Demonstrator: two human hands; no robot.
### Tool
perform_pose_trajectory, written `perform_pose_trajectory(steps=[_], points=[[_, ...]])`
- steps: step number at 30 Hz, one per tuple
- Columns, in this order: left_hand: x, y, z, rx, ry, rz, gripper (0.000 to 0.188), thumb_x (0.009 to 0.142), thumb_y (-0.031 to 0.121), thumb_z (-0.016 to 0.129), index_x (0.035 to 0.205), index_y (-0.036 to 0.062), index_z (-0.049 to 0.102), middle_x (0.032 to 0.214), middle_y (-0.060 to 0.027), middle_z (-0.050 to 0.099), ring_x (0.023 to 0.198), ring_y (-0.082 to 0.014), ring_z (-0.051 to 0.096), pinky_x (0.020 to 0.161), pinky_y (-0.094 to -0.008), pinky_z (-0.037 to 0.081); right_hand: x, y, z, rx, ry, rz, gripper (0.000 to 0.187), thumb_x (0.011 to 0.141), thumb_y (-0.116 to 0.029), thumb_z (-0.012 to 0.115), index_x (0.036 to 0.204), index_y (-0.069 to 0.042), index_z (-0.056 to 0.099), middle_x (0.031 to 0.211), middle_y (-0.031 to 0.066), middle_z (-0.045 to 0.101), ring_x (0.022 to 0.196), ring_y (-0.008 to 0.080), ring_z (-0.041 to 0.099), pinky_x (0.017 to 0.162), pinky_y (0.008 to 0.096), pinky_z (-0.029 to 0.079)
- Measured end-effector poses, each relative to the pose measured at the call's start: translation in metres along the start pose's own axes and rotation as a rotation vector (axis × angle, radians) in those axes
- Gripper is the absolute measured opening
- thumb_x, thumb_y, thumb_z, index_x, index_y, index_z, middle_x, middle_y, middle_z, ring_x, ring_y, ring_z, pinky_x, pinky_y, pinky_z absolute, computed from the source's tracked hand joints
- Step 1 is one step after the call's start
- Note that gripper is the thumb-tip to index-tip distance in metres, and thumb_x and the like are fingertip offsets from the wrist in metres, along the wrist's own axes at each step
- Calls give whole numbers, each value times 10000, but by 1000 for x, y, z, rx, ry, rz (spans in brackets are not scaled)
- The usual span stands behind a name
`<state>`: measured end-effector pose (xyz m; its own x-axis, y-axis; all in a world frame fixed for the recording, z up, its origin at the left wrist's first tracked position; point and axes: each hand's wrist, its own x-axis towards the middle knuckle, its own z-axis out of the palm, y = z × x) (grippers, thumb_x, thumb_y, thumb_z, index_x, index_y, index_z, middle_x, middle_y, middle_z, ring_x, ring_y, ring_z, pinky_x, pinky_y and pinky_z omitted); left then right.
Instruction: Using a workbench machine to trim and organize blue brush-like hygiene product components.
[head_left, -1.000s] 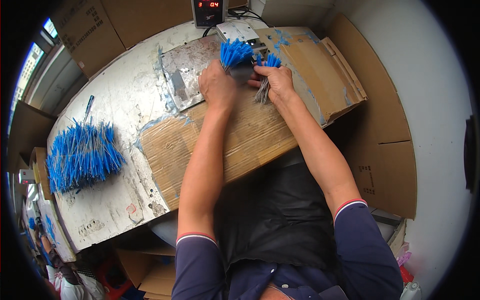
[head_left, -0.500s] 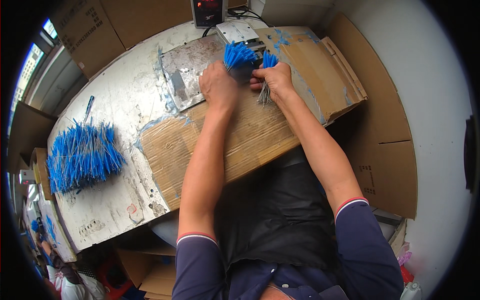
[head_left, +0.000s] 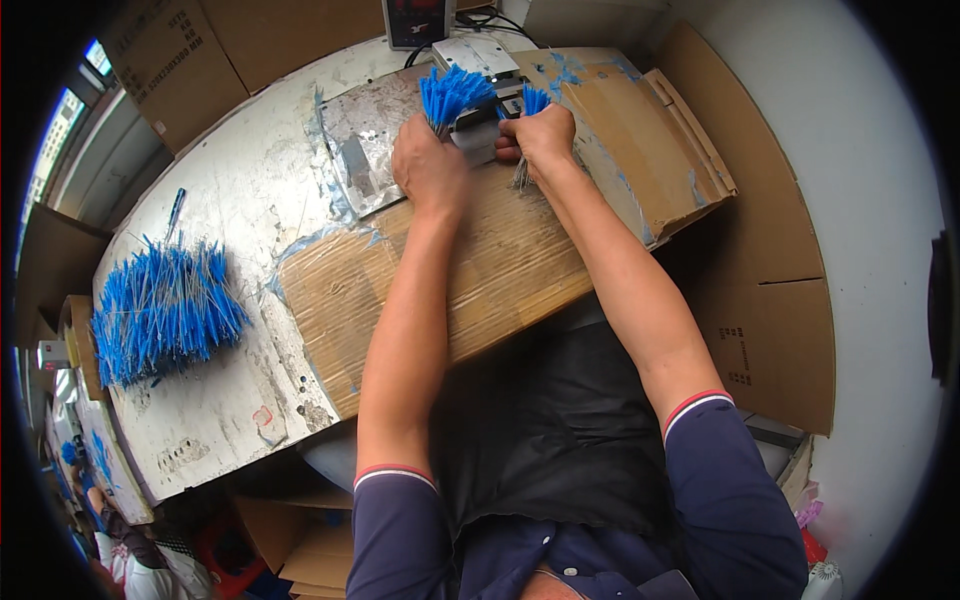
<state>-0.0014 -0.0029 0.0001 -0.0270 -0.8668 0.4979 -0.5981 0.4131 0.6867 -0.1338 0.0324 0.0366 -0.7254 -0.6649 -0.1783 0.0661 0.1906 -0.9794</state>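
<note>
My left hand (head_left: 428, 165) is closed around a thick bundle of thin wires with blue sleeves (head_left: 455, 95), the blue ends fanning out beyond the fingers. To its right, my right hand (head_left: 543, 138) grips a smaller bunch of the same blue-sleeved wires (head_left: 535, 98), whose bare silvery ends hang below the palm. Between and just beyond both hands sits a small metal fixture (head_left: 478, 60) bolted to a scuffed metal plate (head_left: 372, 135). The hands partly hide the fixture's front.
A large pile of blue-sleeved wires (head_left: 170, 312) lies on the white worktable (head_left: 255, 200) at left, with a pen (head_left: 176, 212) behind it. Taped cardboard (head_left: 430, 290) covers the near edge. A cardboard box (head_left: 640, 140) stands right, a dark display box (head_left: 418, 22) at the back.
Both hands have shifted slightly farther away, the left also a little leftward with its bundle. Each still holds its wires.
</note>
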Motion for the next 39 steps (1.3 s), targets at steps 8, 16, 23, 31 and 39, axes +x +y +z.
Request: perform_pose_trajectory(steps=[8, 16, 23, 31, 39], points=[[1, -3, 5, -38, 106, 99, 96, 835, 67, 647, 918, 30, 614, 904, -195, 656, 900, -419, 610, 816, -524, 454, 4, -2, 1, 100, -8, 78, 88, 821, 82, 681, 866, 131, 623, 776, 212, 693, 549, 295, 698, 451, 401, 609], [-2, 0, 2, -29, 4, 135, 83, 824, 72, 656, 884, 29, 617, 847, -214, 672, 851, -441, 629, 765, -541, 461, -13, 5, -15, 437, -154, -45, 152, 872, -38, 704, 941, 74, 627, 825, 158, 680, 643, 262, 706, 552, 374, 632], [0, -1, 3, -10, -23, 111, 83, 824, 73, 648, 883, 24, 617, 861, -214, 677, 859, -438, 635, 774, -540, 466, -34, 25, -13, 375, -150, -289, 196, 892, -152, 770, 971, 5, 683, 824, 78, 676, 665, 168, 676, 580, 324, 609], [0, -2, 3, 9, -44, 146, 101, 808, 44, 622, 906, 26, 635, 870, -198, 675, 866, -424, 635, 778, -530, 469, -32, 31, -24, 346, -158, -103, 169, 925, -97, 700, 1023, 41, 705, 804, 59, 639, 655, 158, 640, 552, 291, 584], [-3, -1, 2, 106, -59, 148, 110, 803, 33, 602, 911, 25, 620, 901, -167, 653, 902, -370, 620, 810, -477, 457, -32, 23, -39, 295, -190, -41, 113, 868, 10, 693, 971, 30, 651, 760, 110, 651, 577, 191, 656, 486, 327, 597]])
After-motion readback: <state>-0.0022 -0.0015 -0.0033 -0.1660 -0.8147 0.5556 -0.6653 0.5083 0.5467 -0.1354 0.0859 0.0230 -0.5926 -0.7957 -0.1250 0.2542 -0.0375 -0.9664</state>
